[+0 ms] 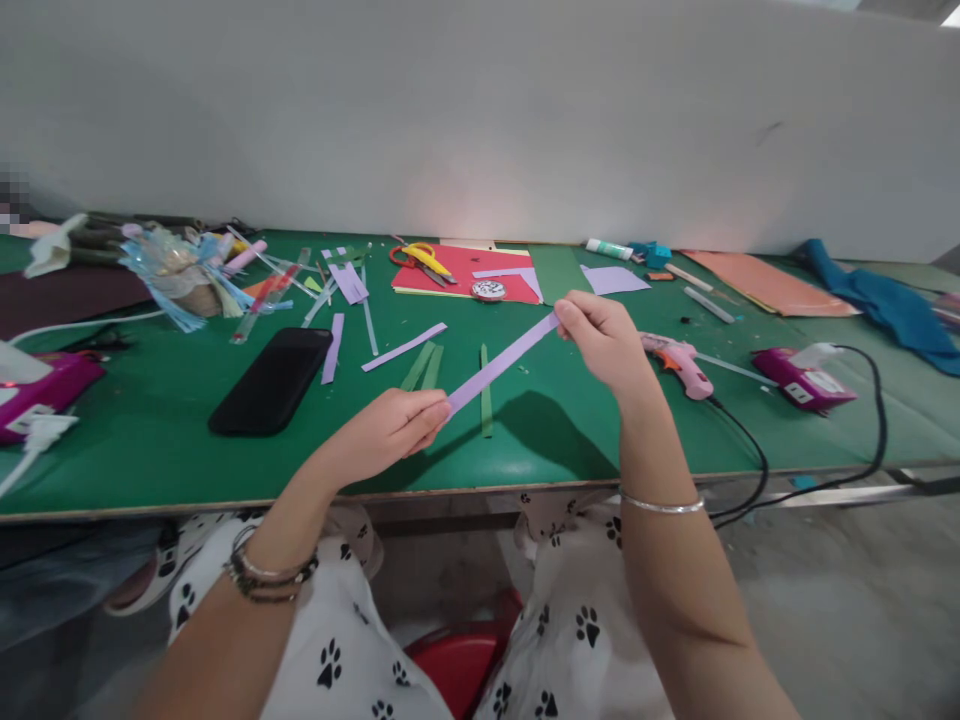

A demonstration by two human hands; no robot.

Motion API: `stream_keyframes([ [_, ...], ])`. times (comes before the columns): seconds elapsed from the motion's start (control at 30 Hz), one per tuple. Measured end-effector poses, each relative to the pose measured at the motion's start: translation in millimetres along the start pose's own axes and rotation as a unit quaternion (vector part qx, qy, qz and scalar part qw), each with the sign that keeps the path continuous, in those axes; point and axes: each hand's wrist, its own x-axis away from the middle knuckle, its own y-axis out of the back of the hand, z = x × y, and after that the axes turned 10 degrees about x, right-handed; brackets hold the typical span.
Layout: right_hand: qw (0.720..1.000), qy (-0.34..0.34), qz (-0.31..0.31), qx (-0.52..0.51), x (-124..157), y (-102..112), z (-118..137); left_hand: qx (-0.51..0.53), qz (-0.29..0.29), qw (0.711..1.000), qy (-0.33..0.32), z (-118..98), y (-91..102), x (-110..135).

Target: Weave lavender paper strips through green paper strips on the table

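A lilac paper strip (501, 362) is stretched between my two hands above the green table (360, 460). My left hand (391, 428) pinches its lower, nearer end, while my right hand (596, 335) grips the upper, farther end. The strip slants up to the right and looks straight. Beneath it lies a narrow green paper strip (486, 392), with two more green strips (424, 367) beside my left hand. Another lilac strip (405, 347) rests on the table a little farther back. A pink glue gun (679, 365) lies to the right of my right hand.
A black phone (272, 382) lies at the left. Farther back are yellow-handled scissors (427, 262) on red paper (480, 268), a glue stick (611, 249) and orange sheets (772, 280). Magenta power blocks (802, 378) with cables stand at both sides. A grey wall (480, 120) rises behind.
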Motion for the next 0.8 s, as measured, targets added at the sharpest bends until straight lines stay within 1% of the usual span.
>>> stream_keyframes([
  [0.07, 1.000, -0.008, -0.009, -0.012, 0, 3, -2, -0.015, 0.042, 0.999, 0.021, 2, 3.2, 0],
  [0.1, 1.000, -0.005, 0.000, -0.016, 1, 5, -1, -0.023, 0.040, 0.999, 0.028, 4, 3.9, -1],
  [0.13, 1.000, 0.005, 0.017, -0.020, 2, 7, 2, -0.031, 0.012, 0.999, 0.029, 5, 3.9, -2],
  [0.17, 0.999, 0.020, 0.039, -0.024, 3, 9, 5, -0.035, -0.039, 0.998, 0.025, 6, 3.1, -3],
  [0.2, 0.997, 0.039, 0.063, -0.029, 3, 11, 10, -0.034, -0.103, 0.994, 0.016, 7, 1.5, -5],
  [0.23, 0.994, 0.060, 0.084, -0.038, 5, 12, 16, -0.028, -0.165, 0.986, 0.002, 7, -0.9, -6],
  [0.27, 0.991, 0.081, 0.099, -0.049, 6, 13, 22, -0.016, -0.214, 0.977, -0.017, 6, -3.9, -7],
  [0.3, 0.987, 0.102, 0.113, -0.059, 6, 13, 29, -0.001, -0.243, 0.969, -0.039, 5, -7.4, -8],
  [0.33, 0.981, 0.124, 0.130, -0.069, 7, 13, 36, 0.018, -0.248, 0.967, -0.062, 3, -11.4, -9],
  [0.4, 0.968, 0.161, 0.172, -0.081, 8, 11, 47, 0.057, -0.207, 0.971, -0.103, -3, -19.5, -9],
  [0.47, 0.956, 0.180, 0.216, -0.078, 9, 6, 54, 0.112, -0.137, 0.977, -0.114, -9, -26.9, -7],
  [0.53, 0.953, 0.171, 0.240, -0.067, 8, -1, 56, 0.189, -0.066, 0.976, -0.088, -12, -32.6, -5],
  [0.6, 0.961, 0.140, 0.234, -0.047, 6, -9, 53, 0.282, -0.016, 0.959, -0.036, -13, -36.7, -4],
  [0.63, 0.966, 0.123, 0.226, -0.033, 5, -14, 50, 0.326, -0.005, 0.945, -0.006, -13, -38.0, -5],
  [0.7, 0.971, 0.100, 0.217, -0.001, 3, -23, 39, 0.382, -0.007, 0.923, 0.041, -9, -39.2, -8],
  [0.77, 0.970, 0.109, 0.215, 0.034, 3, -33, 24, 0.396, -0.040, 0.915, 0.067, -5, -38.3, -12],
  [0.8, 0.965, 0.131, 0.219, 0.059, 3, -39, 16, 0.395, -0.061, 0.914, 0.071, -3, -37.2, -14],
])
